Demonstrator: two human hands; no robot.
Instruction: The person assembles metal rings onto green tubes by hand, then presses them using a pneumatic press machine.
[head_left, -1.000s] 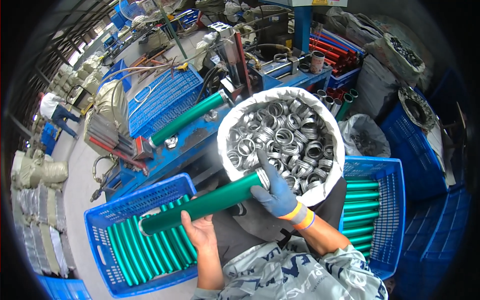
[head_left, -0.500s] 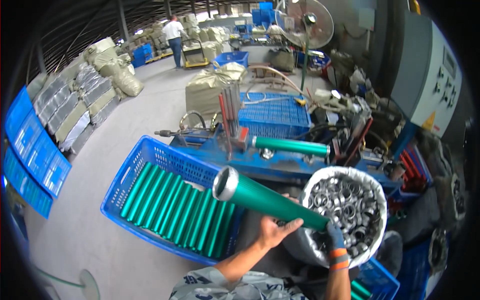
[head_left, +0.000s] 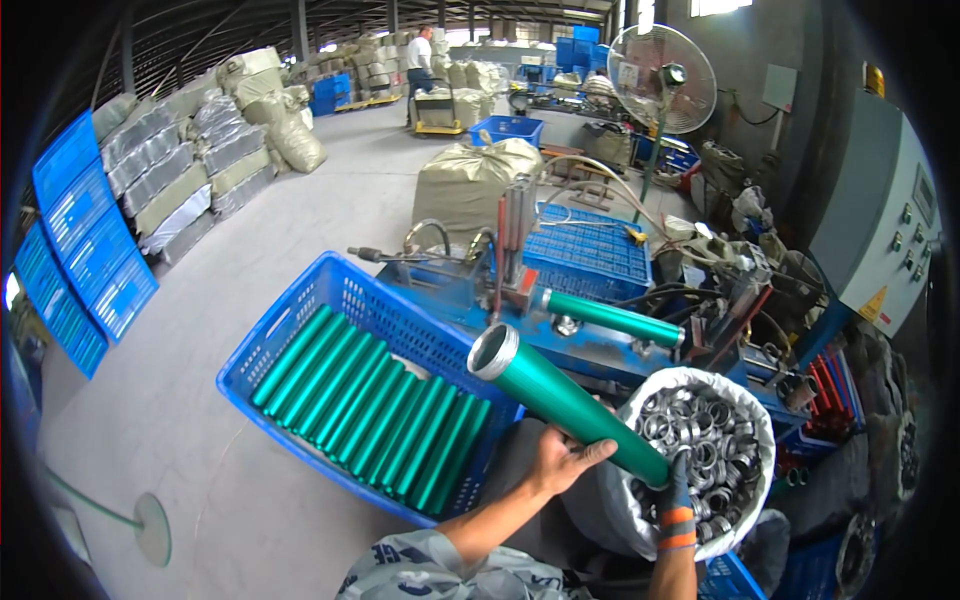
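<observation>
My bare left hand [head_left: 568, 460] is closed around a green metal tube [head_left: 590, 415], its thumb lying along the near side. The tube slants from upper left to lower right, with a silver ring [head_left: 494, 352] at its upper end. At its lower end my gloved right hand [head_left: 677, 492] grips the rim; whether a ring sits under those fingers is hidden. Just beneath is a white-lined tub [head_left: 762, 470] full of loose silver rings [head_left: 700, 425]. On my left, a blue plastic crate [head_left: 300, 455] holds a row of similar green tubes [head_left: 375, 400].
Beyond my hands stands a blue machine bench [head_left: 445, 295] with another green tube [head_left: 615, 318] lying across it. A grey control cabinet [head_left: 868, 220] rises at the right. Farther back are a fan [head_left: 662, 80], stacked sacks [head_left: 240, 130] and a person [head_left: 420, 65] beside a trolley.
The tube has tilted more steeply and its ringed end now lies farther right in view. My view has shifted, so the bench and crate appear moved. Both hands keep their hold.
</observation>
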